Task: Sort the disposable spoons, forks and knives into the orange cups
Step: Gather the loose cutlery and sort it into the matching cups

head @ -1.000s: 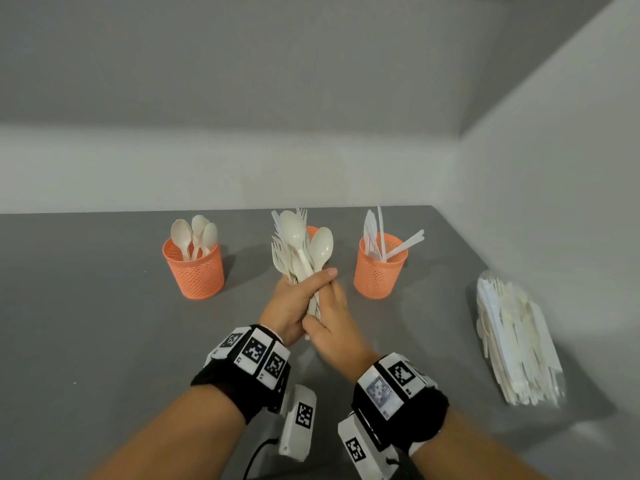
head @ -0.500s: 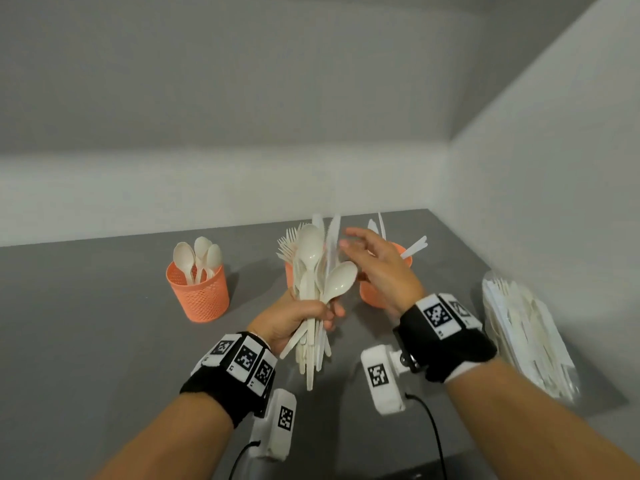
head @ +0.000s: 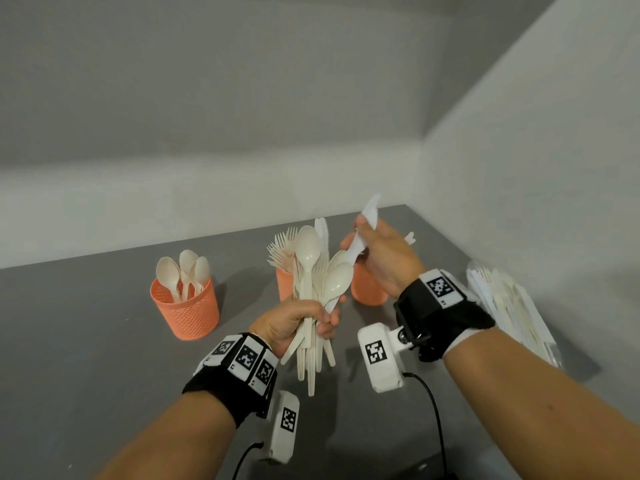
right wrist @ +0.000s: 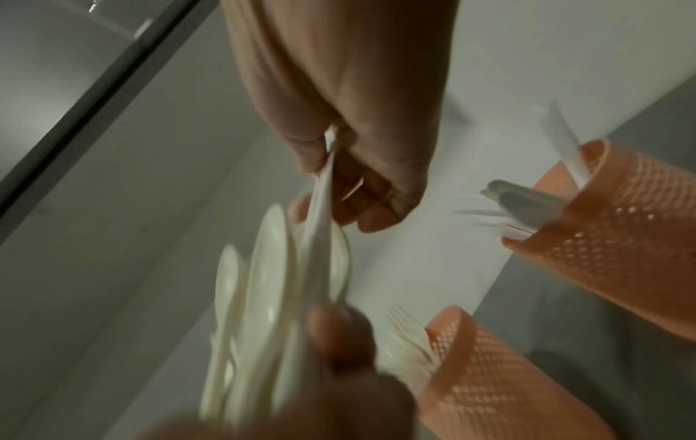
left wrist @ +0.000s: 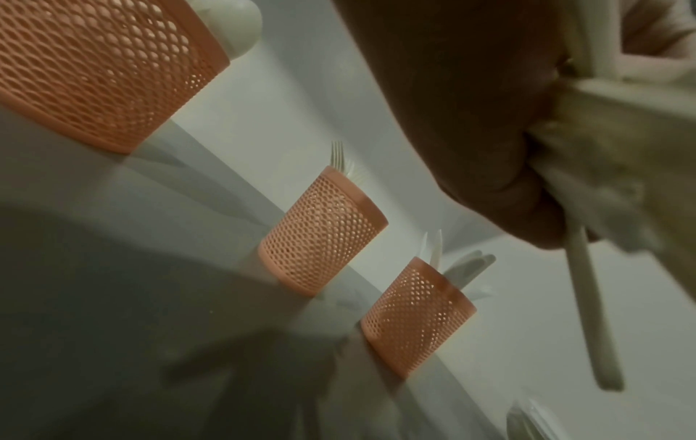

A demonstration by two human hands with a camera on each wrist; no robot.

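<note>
Left orange cup (head: 187, 308) on grey worktop (head: 86, 341), spoons standing in it. Left hand (head: 294, 322) clamped round mixed cutlery bundle (head: 313, 289), held upright above worktop, in front of middle orange cup (head: 284, 284) holding forks. Right hand (head: 381, 258) just right of bundle, fingers pinching single white knife (head: 363, 230), blade pointing up, above right orange cup (head: 367, 289) holding knives. Far right: bagged cutlery pack (head: 512, 306) lying on worktop by wall.

Soft even overhead light, faint shadows, wide-angle bending in head view, dim motion-blurred wrist views.
</note>
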